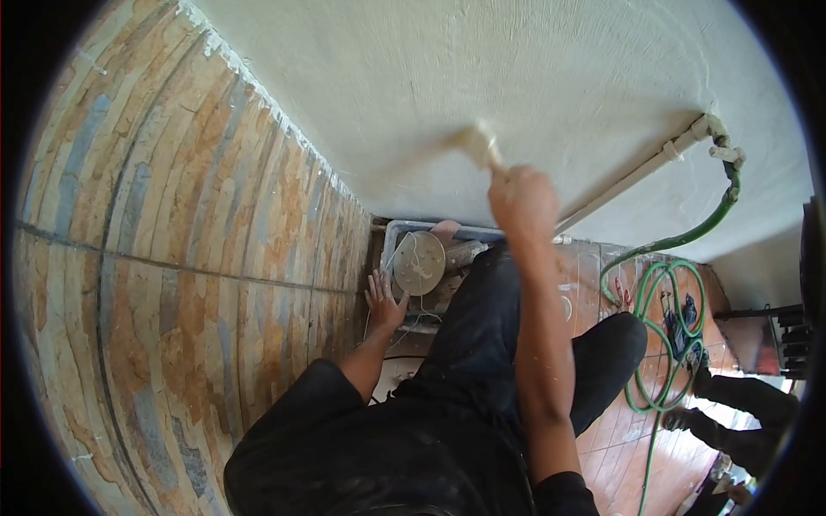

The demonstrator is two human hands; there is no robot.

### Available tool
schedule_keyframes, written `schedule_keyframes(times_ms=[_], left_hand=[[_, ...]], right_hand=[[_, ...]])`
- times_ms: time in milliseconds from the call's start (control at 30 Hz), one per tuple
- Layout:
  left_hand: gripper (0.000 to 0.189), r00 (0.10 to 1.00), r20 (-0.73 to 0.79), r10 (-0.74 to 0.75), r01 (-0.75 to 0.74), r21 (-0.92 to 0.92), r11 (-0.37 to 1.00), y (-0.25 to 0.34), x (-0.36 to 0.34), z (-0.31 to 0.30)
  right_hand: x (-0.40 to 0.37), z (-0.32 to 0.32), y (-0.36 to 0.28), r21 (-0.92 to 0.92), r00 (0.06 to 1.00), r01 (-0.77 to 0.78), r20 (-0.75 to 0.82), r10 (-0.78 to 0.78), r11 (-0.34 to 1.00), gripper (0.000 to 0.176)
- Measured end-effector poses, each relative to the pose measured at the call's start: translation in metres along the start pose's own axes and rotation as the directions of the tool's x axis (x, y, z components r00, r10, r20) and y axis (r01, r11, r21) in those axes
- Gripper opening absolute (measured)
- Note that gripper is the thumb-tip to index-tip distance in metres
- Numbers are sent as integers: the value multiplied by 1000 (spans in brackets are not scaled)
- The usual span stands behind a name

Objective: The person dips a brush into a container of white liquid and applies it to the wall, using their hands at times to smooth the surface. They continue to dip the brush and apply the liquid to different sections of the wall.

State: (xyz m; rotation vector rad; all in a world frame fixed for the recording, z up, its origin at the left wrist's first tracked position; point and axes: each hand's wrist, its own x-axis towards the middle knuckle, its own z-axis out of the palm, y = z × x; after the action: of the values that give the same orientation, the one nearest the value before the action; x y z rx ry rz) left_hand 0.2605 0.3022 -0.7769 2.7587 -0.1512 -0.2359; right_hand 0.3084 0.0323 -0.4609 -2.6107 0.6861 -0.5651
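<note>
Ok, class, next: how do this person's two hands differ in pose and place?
The right hand is closed around a brush; the left hand is spread open. The right hand shows before the pale wall, while the left hand is by the grey tub. Both are bare.

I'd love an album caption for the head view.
Blurred brush in the right hand before a pale wall; left hand open near a round container.

Pale wall (413, 95) is showing a matt, streaky, brush-marked coat. Side wall (181, 198) is looking like rough, layered stone. Pipe (628, 182) is looking like matt plastic; hose (707, 229), glossier plastic. Floor tiles (607, 460) are shining smoothly. Trousers (465, 327) are appearing as matt cloth. Brush (483, 144) is blurring; finish unclear.
</note>
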Motion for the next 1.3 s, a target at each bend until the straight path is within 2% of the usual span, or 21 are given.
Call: schedule_keyframes(times_ms=[33,100,233,300,367,467,500,533,567,600,667,700,767,833,900,1033,1100,1133,1200,1233,1300], left_hand=[[80,1000,8,-3,3,1,1000,-3,-5,1],[80,999,-21,-34,35,60,998,-1,-11,7],[81,999,-30,20,-18,54,998,-7,-14,12],[79,993,-86,83,-66,186,980,-10,-17,21],[79,995,-68,74,-61,180,982,-4,-25,14],[78,994,-74,80,-66,174,982,0,-19,9],[78,994,-77,83,-69,164,984,0,-18,9],[78,993,-69,91,-78,172,982,1,-21,10],[77,994,-72,81,-67,179,982,1,-24,10],[77,994,-79,75,-59,185,981,2,-19,10],[77,992,-87,88,-71,180,981,5,-7,10],[77,994,-74,83,-69,175,982,1,-18,9],[77,995,-61,82,-70,188,980,2,-19,9],[78,994,-57,91,-78,196,978,3,-18,10],[78,997,-54,64,-51,217,975,2,-18,12],[79,996,-46,81,-69,217,974,1,-18,14],[79,994,-33,99,-89,230,969,3,-15,15],[79,995,-41,92,-79,243,967,3,-17,13],[79,995,-28,92,-82,249,965,4,-17,9],[78,996,-22,86,-79,245,966,6,-17,10],[79,995,-25,92,-83,260,962,3,-21,11]], right_hand=[[6,-22,-6,22,990,57,-128,-54,998,30],[7,-66,-26,223,949,80,-315,-6,971,33],[7,-49,-23,249,926,115,-378,-12,962,36],[-4,11,-2,351,952,64,-302,48,934,37],[-28,78,20,361,976,-48,-179,120,931,37],[-62,152,46,310,968,-231,172,185,922,43],[-73,179,60,245,933,-251,317,168,936,49],[-91,198,69,212,880,-369,393,266,905,53],[-105,213,74,173,812,-477,461,357,862,57],[-105,230,76,181,813,-486,454,366,855,57],[-100,239,67,214,545,-811,613,572,544,58],[-92,230,62,382,687,-712,551,474,589,55],[-57,158,18,612,642,-757,630,437,230,50],[-49,119,-7,665,763,-643,510,397,381,51],[-49,75,-31,748,854,-517,415,315,417,53],[-54,116,-29,869,908,-369,260,329,331,48],[-69,172,-8,790,743,-612,588,320,-30,48],[-77,183,1,787,737,-616,592,327,-35,48],[-88,200,16,509,409,-820,841,353,-262,44],[-98,215,24,512,411,-817,839,356,-264,44],[-123,236,34,385,210,-763,907,365,-518,39]])
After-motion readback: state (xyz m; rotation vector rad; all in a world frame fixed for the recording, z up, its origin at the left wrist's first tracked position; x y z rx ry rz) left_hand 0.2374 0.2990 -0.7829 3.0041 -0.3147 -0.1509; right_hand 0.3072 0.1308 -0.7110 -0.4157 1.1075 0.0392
